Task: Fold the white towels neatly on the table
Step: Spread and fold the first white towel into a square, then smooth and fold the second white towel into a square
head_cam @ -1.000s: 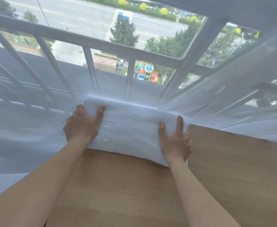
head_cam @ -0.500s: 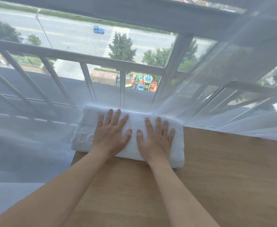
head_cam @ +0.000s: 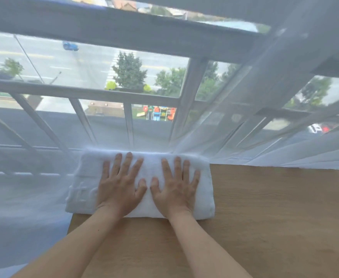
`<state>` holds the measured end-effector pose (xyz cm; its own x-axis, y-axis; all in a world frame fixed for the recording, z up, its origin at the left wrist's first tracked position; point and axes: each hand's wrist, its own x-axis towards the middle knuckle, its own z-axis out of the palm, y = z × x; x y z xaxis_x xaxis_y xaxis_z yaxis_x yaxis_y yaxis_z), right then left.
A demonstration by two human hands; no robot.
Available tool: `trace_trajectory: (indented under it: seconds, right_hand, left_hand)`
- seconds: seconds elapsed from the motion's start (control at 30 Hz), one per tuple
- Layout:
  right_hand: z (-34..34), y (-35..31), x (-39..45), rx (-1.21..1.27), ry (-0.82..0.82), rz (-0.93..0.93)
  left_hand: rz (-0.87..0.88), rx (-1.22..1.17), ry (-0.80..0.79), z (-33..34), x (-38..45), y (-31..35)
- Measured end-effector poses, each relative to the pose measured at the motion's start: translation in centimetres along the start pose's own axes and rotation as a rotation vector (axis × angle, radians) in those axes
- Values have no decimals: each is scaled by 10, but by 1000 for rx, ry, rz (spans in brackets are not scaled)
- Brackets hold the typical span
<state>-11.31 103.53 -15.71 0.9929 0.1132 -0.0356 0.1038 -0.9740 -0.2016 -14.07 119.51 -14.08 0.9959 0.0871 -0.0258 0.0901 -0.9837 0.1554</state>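
Currently both palms flat, fingers spread straight, no grasp: left hand (head_cam: 120, 187) and right hand (head_cam: 175, 189) press side by side on folded white towel (head_cam: 202, 189). Towel lies at far left corner of wooden table (head_cam: 275, 217), left end overhanging edge. Sheer curtain (head_cam: 255, 121) drapes behind towel, railed window (head_cam: 124, 85) beyond.

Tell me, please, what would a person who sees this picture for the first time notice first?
First, the two bare hands: the left hand and the right hand press flat, side by side, on a folded white towel at the far left corner of the wooden table. Behind it hangs a sheer white curtain, and through the window a bright playground shows far below.
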Motion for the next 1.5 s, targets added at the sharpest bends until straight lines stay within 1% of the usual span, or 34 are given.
trace_trajectory:
  seconds: [0.13,0.2,0.3,0.37,0.43,0.53,0.63,0.7,0.87,1.03,1.2,1.37,1.5]
  right_hand:
    - [-17,6,-11,85,-99,-41]
    - [-35,15,-25,162,-126,-83]
    - [-65,40,-51,184,-101,-116]
    - [-86,65,-68,179,-88,-100]
    - [-108,92,-82,160,-47,-64]
    - [-137,147,-111,140,-24,24]
    - [-157,218,-160,105,-51,191]
    - [-167,266,-197,113,-55,271]
    - [-201,384,-273,65,-5,390]
    - [-238,482,-331,92,45,470]
    - [-256,554,-362,156,83,554]
    - [-254,617,-370,180,41,637]
    - [-256,670,-363,153,13,647]
  left_hand:
    - [-53,-34,-100,-10,-5,7]
    - [-33,-113,-116,-19,-11,14]
    - [57,-155,-130,-30,-24,29]
    - [93,-188,-175,-38,-34,47]
    - [131,-209,-183,-47,-45,77]
    - [217,-167,-156,-60,-65,139]
    - [327,-133,-144,-69,-92,217]
    - [406,-104,-129,-70,-112,272]
    - [566,11,-103,-55,-163,413]
    - [699,31,-95,-50,-202,541]
    - [784,49,-77,-38,-221,625]
    - [840,69,-90,-15,-217,689]
    - [856,81,-136,7,-201,750]
